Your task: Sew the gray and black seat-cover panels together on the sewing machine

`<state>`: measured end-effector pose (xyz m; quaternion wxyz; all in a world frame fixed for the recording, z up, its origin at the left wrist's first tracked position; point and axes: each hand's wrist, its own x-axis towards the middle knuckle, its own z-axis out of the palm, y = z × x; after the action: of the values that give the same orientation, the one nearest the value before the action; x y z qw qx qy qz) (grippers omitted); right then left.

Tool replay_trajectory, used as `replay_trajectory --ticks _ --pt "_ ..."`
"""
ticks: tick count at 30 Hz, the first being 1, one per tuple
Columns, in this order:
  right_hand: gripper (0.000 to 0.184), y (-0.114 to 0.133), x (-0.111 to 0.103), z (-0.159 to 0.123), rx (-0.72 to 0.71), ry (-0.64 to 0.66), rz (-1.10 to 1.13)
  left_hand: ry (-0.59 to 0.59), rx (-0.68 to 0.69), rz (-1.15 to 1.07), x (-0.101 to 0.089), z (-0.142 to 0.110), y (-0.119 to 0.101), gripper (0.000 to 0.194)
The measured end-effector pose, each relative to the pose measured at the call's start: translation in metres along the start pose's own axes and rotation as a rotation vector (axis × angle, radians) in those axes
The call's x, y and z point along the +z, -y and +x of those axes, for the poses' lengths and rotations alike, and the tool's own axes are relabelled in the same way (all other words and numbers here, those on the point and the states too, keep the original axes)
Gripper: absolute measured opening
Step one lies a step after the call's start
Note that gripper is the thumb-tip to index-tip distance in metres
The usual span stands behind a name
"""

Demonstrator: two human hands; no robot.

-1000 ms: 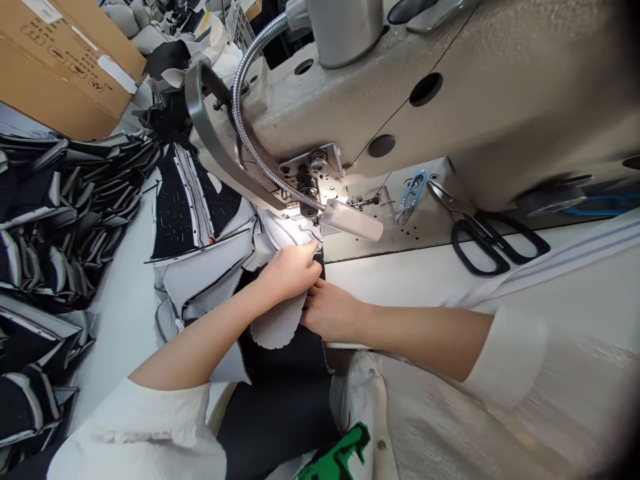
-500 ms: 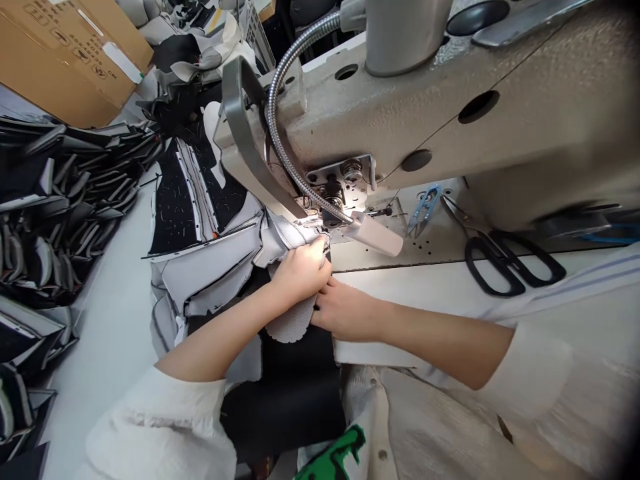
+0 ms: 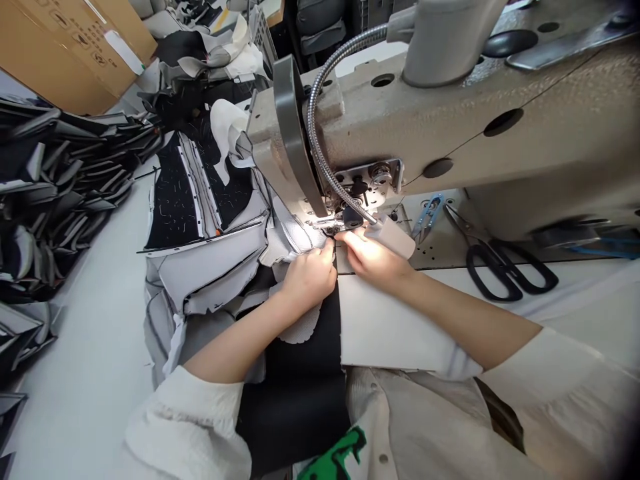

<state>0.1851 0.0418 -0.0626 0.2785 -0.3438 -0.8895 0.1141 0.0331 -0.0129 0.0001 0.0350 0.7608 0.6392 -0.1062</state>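
My left hand is closed on a grey mesh fabric piece, pressing it toward the needle area of a beige sewing machine. Just right of it, my right hand lies under the small lamp, fingertips at the presser foot on the same fabric's edge. A pile of sewn grey and black pieces trails off to the left of the needle.
Black scissors and blue thread snips lie on the machine bed at right. Stacks of black and grey cut pieces fill the left side. A cardboard box stands at top left. White table.
My right hand has moved up from beside the left wrist to the presser foot under the lamp. The left hand stays on the mesh piece. The view has shifted, showing the machine farther right.
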Motion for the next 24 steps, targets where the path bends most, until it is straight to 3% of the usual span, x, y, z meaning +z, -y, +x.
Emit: replay_trajectory --ticks 9,16,19,21,24 --pt "0.032 0.021 -0.006 0.015 0.064 0.098 -0.248 -0.029 -0.007 -0.148 0.002 -0.004 0.004 0.051" --pt "0.030 0.018 -0.015 -0.003 -0.007 0.128 -0.152 -0.040 0.042 -0.281 -0.001 -0.001 0.016 0.048" --pt "0.022 0.024 -0.028 -0.023 -0.144 0.171 0.010 0.077 0.102 -0.230 -0.013 -0.015 0.019 0.058" --pt "0.029 0.033 -0.031 -0.034 -0.300 0.222 0.099 0.163 0.150 -0.148 -0.019 -0.025 0.019 0.065" --pt "0.035 0.049 -0.024 -0.044 -0.457 0.249 0.129 0.136 0.101 -0.074 -0.018 -0.033 0.017 0.065"
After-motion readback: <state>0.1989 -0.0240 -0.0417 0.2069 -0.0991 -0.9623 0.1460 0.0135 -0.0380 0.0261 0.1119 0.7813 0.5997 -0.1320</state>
